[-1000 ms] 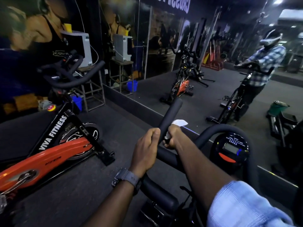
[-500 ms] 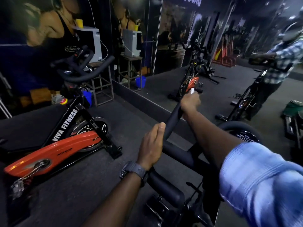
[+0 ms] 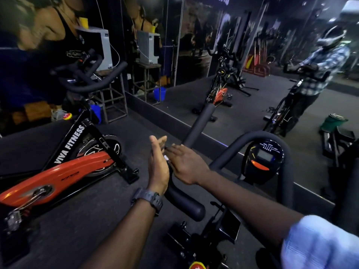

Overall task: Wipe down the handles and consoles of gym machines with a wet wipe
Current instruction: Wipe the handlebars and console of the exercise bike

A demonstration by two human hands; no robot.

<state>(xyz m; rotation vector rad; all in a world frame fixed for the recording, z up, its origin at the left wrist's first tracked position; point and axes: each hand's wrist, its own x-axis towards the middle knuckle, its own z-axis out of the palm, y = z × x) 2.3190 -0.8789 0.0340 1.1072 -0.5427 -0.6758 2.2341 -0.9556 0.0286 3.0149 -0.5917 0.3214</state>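
Observation:
I stand at a black spin bike. Its padded left handle (image 3: 200,125) rises ahead of my hands, and its lower end (image 3: 184,202) runs back under them. The round console (image 3: 262,158) with a small screen sits to the right inside a curved bar (image 3: 233,148). My left hand (image 3: 158,164) is flat with straight fingers, palm facing right, off the handle. My right hand (image 3: 186,164) lies flat against it over the handle. A sliver of white wet wipe (image 3: 166,157) shows between the two hands, under my right thumb side.
An orange Viva Fitness bike (image 3: 58,175) stands close on the left. A mirror wall (image 3: 242,105) with a raised ledge runs ahead and reflects me and the bikes. A metal stand (image 3: 114,98) and a blue bucket (image 3: 96,111) sit at the back left.
My right hand came back down from the handle's tip to meet my left hand. My left hand let go of the handle and opened flat.

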